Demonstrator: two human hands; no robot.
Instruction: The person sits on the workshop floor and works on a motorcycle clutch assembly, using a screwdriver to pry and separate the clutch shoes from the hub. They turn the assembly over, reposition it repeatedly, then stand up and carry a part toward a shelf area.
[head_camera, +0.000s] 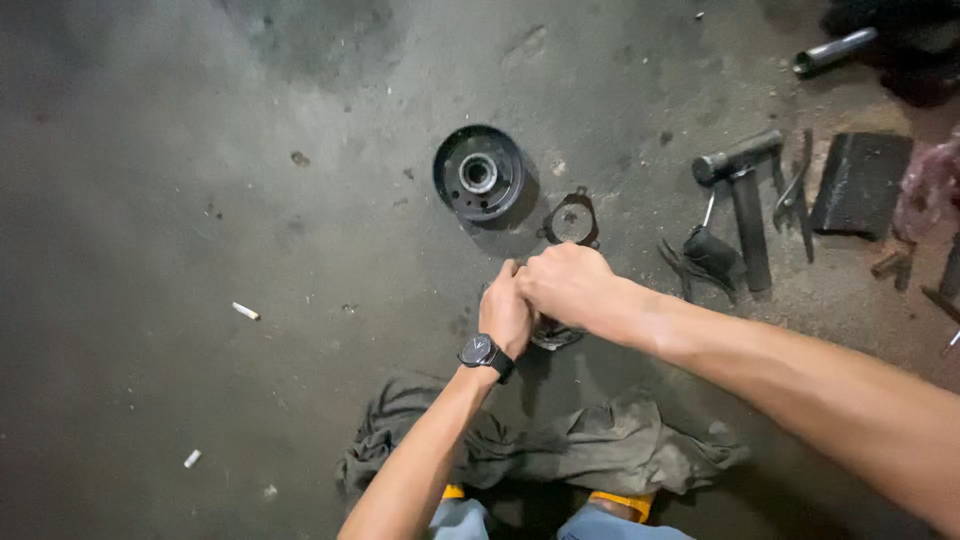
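Observation:
My left hand (507, 312), with a black watch on the wrist, and my right hand (568, 283) are pressed together over a small dark metal part (553, 337) on the concrete floor. Both hands are closed around it, and most of the part is hidden under them. Just beyond my hands lies a thin metal gasket-like plate (571, 221). Farther back stands a round black drum-shaped part (479, 173) with a shiny hub in its middle.
A crumpled grey rag (600, 445) lies in front of my knees. To the right are a black hammer (745, 200), pliers (792, 195), a dark block (860, 185) and a metal tube (833, 50). Two cigarette butts (245, 311) lie at left.

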